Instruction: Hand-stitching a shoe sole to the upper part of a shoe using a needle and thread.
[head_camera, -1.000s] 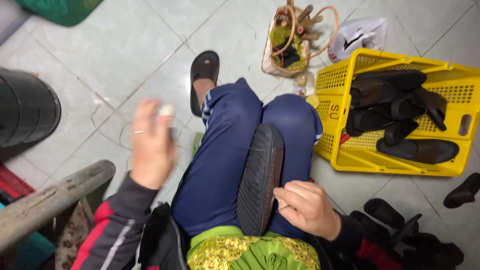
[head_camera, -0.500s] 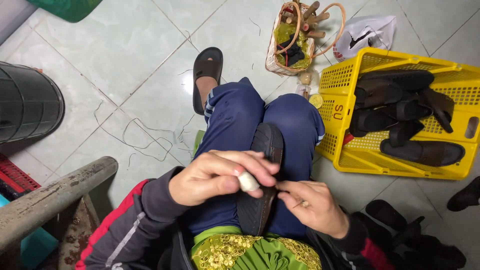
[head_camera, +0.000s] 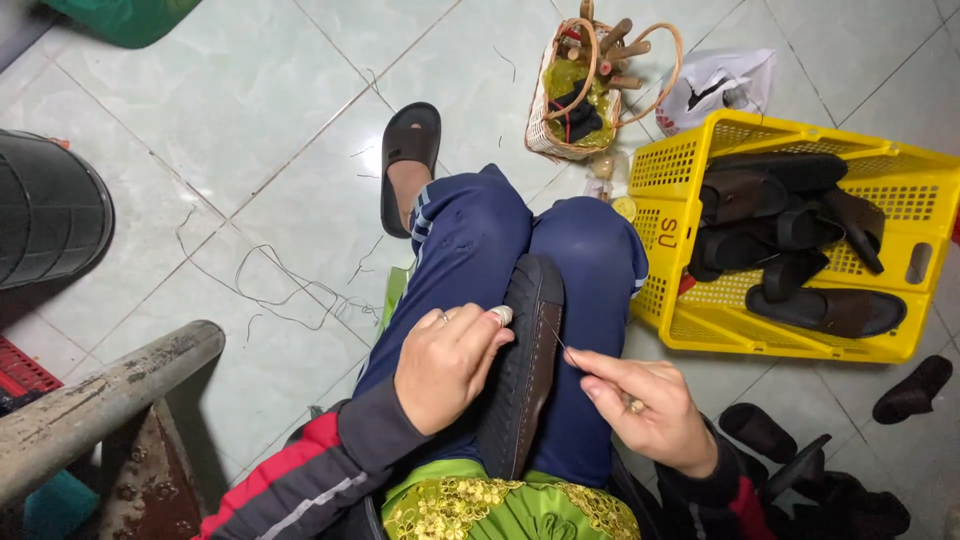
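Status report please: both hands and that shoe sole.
Left hand gripping the black sole clamped between the knees. Right hand pinching a needle at the sole's edge. Nothing blocking.

**Packaging and labels on the floor**

A crumpled white plastic bag (head_camera: 718, 88) with dark and red print lies at the top, just behind the yellow crate (head_camera: 700, 330); the crate's near wall carries raised lettering in its own yellow.

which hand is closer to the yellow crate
Right. The right hand is beside the right knee, across a short stretch of tile from the yellow crate. The left hand rests on the dark shoe sole between the knees, on the far side from the crate.
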